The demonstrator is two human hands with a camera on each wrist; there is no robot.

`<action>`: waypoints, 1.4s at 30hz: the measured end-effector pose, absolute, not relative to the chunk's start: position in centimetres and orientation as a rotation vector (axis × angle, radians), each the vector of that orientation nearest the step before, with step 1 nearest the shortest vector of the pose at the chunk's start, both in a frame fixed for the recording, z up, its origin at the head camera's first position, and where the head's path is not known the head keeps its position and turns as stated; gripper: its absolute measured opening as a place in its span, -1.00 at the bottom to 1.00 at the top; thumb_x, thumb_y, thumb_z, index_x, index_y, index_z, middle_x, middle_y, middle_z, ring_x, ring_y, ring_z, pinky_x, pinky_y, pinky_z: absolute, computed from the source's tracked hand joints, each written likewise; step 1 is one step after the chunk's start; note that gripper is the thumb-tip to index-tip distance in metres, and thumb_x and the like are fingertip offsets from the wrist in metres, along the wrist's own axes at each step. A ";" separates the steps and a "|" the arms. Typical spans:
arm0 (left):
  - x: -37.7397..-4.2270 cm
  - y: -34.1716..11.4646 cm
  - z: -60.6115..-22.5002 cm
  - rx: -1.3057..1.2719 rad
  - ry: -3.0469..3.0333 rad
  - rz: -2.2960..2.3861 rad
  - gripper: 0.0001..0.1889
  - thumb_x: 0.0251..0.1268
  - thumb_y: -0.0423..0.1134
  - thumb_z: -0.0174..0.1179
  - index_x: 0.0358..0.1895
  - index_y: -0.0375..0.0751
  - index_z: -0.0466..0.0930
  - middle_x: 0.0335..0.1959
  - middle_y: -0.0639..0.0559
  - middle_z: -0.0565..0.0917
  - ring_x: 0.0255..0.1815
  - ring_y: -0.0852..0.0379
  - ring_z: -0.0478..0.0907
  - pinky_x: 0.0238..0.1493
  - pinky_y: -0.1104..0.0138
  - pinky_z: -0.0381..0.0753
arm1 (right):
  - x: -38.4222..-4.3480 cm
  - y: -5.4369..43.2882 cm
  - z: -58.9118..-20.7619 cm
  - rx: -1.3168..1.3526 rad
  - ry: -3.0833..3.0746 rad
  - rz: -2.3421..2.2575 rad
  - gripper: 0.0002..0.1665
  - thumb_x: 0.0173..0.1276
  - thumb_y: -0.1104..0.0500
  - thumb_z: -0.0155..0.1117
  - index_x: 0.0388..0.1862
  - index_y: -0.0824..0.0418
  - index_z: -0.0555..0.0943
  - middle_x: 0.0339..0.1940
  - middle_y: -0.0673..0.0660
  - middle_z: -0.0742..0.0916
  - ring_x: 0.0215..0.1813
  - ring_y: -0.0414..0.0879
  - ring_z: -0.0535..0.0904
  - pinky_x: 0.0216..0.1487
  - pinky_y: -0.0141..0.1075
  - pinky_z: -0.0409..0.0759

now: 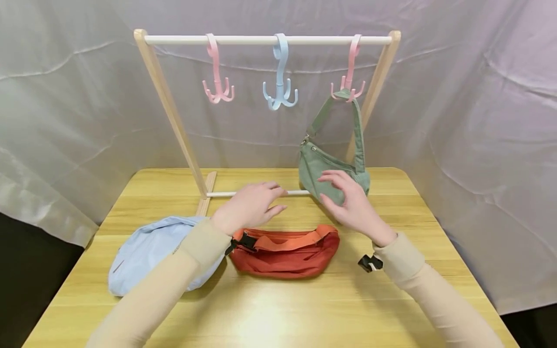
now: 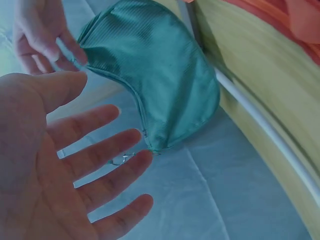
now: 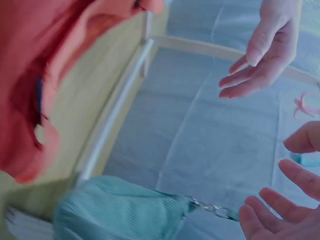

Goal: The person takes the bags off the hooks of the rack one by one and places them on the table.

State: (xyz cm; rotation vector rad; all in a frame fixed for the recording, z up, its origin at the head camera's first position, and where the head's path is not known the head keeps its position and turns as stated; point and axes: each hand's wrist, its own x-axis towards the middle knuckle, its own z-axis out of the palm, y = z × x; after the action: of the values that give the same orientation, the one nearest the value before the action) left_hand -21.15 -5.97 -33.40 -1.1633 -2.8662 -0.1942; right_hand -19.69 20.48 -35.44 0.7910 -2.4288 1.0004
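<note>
Left wrist: ribbed, bean-shaped green bag [image 2: 165, 75] beyond spread fingers [image 2: 107, 150]

The left sleeve [image 1: 200, 246] hides part of the blue bag [image 1: 143, 261], its lettering [image 1: 176, 249] too small to read; the right hand [image 1: 350, 205] covers part of the green bag [image 1: 315, 162], which conceals the lower end of the right wooden post [image 1: 376, 87]; both forearms [image 1: 452, 304] and the table [image 1: 270, 309] run out of frame at the near edge; the right wrist's view blurs and crops the red bag [image 3: 22, 100].
</note>
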 end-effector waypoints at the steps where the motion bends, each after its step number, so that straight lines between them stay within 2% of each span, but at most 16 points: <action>1: -21.4 -5.8 -33.2 -1.164 -2.862 -0.210 -0.51 0.56 0.06 0.03 0.33 -0.16 0.52 0.27 -0.10 0.61 0.23 -0.08 0.62 0.29 0.05 0.59 | -19.9 20.6 -35.1 0.778 -2.409 1.010 -0.60 0.26 0.36 0.36 0.10 0.28 0.64 0.25 0.27 0.64 0.28 0.15 0.55 0.24 0.04 0.56; 6: -22.5 -4.9 -31.9 -1.147 -2.809 -0.277 -0.51 0.56 0.03 0.03 0.37 -0.15 0.49 0.34 -0.12 0.56 0.29 -0.09 0.58 0.35 0.04 0.54 | -20.5 21.0 -33.2 0.729 -2.313 1.015 -0.62 0.22 0.40 0.34 0.06 0.30 0.65 0.23 0.27 0.64 0.20 0.12 0.57 0.18 -0.12 0.54; 14: -23.3 -3.6 -30.0 -1.101 -2.692 -0.389 -0.55 0.54 -0.04 0.05 0.37 -0.11 0.48 0.33 -0.07 0.56 0.26 -0.09 0.58 0.24 0.01 0.60 | -21.3 21.6 -30.7 0.656 -2.194 1.000 -0.63 0.19 0.44 0.30 0.01 0.33 0.67 0.26 0.28 0.61 0.20 0.10 0.57 0.18 -0.36 0.49; 17: -23.5 -3.2 -29.6 -1.079 -2.656 -0.432 -0.54 0.54 -0.06 0.05 0.39 -0.11 0.47 0.34 -0.07 0.55 0.28 -0.09 0.58 0.25 0.01 0.60 | -21.7 21.7 -29.9 0.627 -2.127 0.998 -0.64 0.18 0.44 0.26 -0.01 0.34 0.67 0.27 0.29 0.60 0.24 0.11 0.55 0.21 -0.32 0.46; 23: -24.1 -2.2 -29.2 -1.025 -2.571 -0.499 -0.53 0.52 -0.07 0.05 0.41 -0.10 0.44 0.38 -0.09 0.51 0.33 -0.10 0.52 0.26 -0.01 0.57 | -22.4 21.9 -28.5 0.527 -2.074 0.993 -0.69 0.20 0.39 0.20 -0.07 0.32 0.67 0.33 0.31 0.52 0.43 0.09 0.41 0.43 -0.01 0.34; 34: -24.0 -0.9 -28.6 -0.972 -2.506 -0.552 -0.55 0.50 -0.10 0.05 0.38 -0.05 0.48 0.41 -0.06 0.48 0.32 -0.12 0.52 0.21 -0.03 0.59 | -23.8 22.0 -27.4 0.429 -2.267 1.150 -0.65 0.24 0.32 0.23 0.03 0.24 0.65 0.52 0.23 0.36 0.58 0.07 0.23 0.54 0.13 0.24; 38: -23.9 -0.8 -28.6 -0.979 -2.508 -0.554 -0.56 0.50 -0.10 0.05 0.37 -0.06 0.49 0.40 -0.07 0.49 0.29 -0.12 0.54 0.19 -0.03 0.60 | -24.4 22.1 -27.2 0.425 -2.301 1.179 -0.64 0.26 0.29 0.24 0.05 0.23 0.65 0.50 0.25 0.39 0.52 0.12 0.30 0.40 0.10 0.35; 42: -23.8 -0.7 -28.7 -0.982 -2.526 -0.557 -0.56 0.51 -0.09 0.05 0.37 -0.05 0.48 0.40 -0.07 0.49 0.30 -0.12 0.54 0.20 -0.03 0.59 | -24.7 22.0 -27.1 0.439 -2.301 1.156 -0.64 0.24 0.29 0.24 0.04 0.23 0.66 0.42 0.23 0.48 0.35 0.07 0.42 0.07 -0.12 0.41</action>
State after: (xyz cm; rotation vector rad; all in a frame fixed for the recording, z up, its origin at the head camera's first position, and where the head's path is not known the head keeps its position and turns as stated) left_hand -23.80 -0.71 -28.72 -0.9817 -2.5258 -0.5569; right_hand -24.74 22.03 -27.11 0.4395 -2.3012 1.1561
